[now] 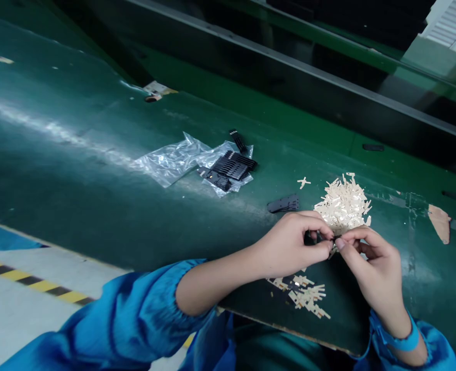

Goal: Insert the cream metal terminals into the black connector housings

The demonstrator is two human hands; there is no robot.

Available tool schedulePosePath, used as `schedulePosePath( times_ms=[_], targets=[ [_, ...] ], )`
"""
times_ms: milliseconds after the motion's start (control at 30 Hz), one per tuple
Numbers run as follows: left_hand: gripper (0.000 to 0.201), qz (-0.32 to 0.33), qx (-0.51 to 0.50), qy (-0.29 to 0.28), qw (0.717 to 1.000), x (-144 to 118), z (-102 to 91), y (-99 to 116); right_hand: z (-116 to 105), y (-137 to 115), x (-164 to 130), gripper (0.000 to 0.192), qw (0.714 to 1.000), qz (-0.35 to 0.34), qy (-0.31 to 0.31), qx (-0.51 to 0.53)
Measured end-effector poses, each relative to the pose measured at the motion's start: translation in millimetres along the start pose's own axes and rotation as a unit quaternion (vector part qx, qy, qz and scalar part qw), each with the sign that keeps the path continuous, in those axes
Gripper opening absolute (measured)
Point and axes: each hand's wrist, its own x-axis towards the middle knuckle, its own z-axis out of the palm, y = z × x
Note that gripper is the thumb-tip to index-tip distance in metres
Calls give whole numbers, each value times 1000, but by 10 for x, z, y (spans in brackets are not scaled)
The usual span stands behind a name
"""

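My left hand (303, 239) and my right hand (372, 263) meet fingertip to fingertip over the table, both pinched closed. Between them is a small dark piece, mostly hidden by the fingers, whose kind I cannot make out. Just beyond the fingertips lies a heap of small cream-coloured flat pieces (343, 201). Nearer my body, below the left wrist, a looser scatter of cream pieces (308, 299) rests close to the table's front edge. A short stack of dark flat strips with holes (284, 204) sits just past my left hand.
Further left, black comb-like parts (231, 167) lie on a clear plastic bag (173, 159). A tan scrap (439, 224) is on the green table (96, 206) at right. Dark strips (373, 147) lie towards the back, below a long rail (289, 56). Yellow-black floor tape (34, 281) shows at lower left.
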Motion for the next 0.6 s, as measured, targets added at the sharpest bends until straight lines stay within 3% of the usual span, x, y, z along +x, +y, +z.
schedulePosePath(
  times_ms=[300, 433, 600],
  targets=[
    [7, -10, 36, -36, 999, -25, -9, 8, -8, -12, 3, 5, 999, 38, -20, 12],
    [4, -21, 2, -45, 999, -14, -29, 11, -44, 2, 27, 8, 993, 90, -30, 75],
    [14, -17, -83, -90, 992, 8, -74, 43, -63, 20, 70, 15, 942, 210, -72, 252]
  ],
)
